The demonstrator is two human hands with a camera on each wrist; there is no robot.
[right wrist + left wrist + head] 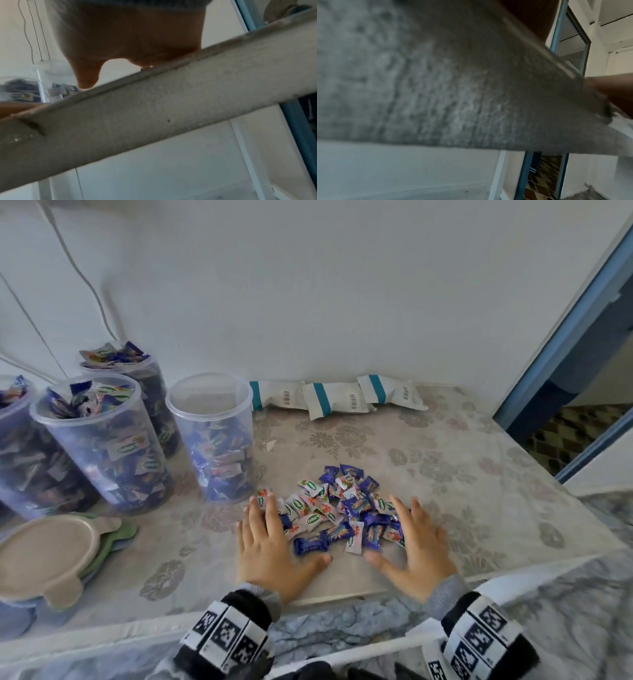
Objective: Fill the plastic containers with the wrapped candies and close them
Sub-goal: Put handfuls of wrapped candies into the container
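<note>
A pile of wrapped candies point(339, 510), blue and white, lies on the flowered tablecloth point(462, 460). My left hand point(270, 542) lies flat with straight fingers against the pile's left side. My right hand point(418, 542) lies the same way against its right side, so the pile sits between them. A clear plastic container point(212, 440), open and about half full of candies, stands just left of the pile. In the right wrist view my palm point(133, 40) rests on the table edge point(171, 108), with the container point(51, 83) beyond. The left wrist view shows mostly blurred table edge point(436, 81).
Three more clear containers heaped with candies stand at the left, the nearest one point(102, 440) without a lid. A stack of round lids point(51, 553) lies at the front left. Three white packets point(335, 400) lie along the wall. A blue door frame point(565, 337) is at the right.
</note>
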